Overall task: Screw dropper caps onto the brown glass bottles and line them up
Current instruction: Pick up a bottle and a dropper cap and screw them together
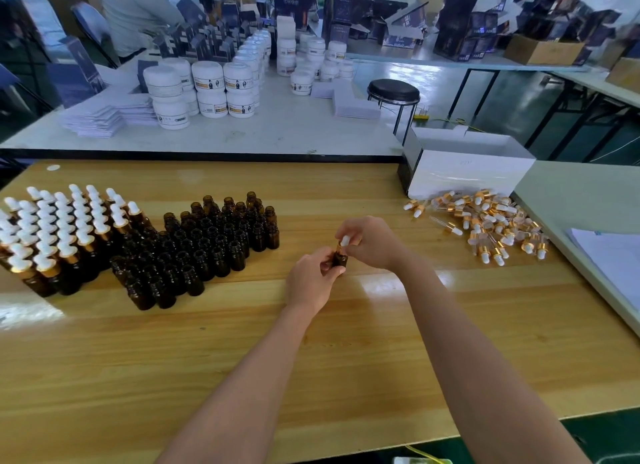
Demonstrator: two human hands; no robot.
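Brown glass bottle being capped at mid-table

The left hand curls round the bottle, low over the table. The right hand pinches the dropper cap at its white bulb, on the neck. If the cap goes on tilted, I'd expect crossed threads or the glass pipette catching the rim. A twist harder than the left hand's hold could spin the bottle loose. Setting it down carelessly beside the packed uncapped bottles could topple several; the capped rows stand further left.
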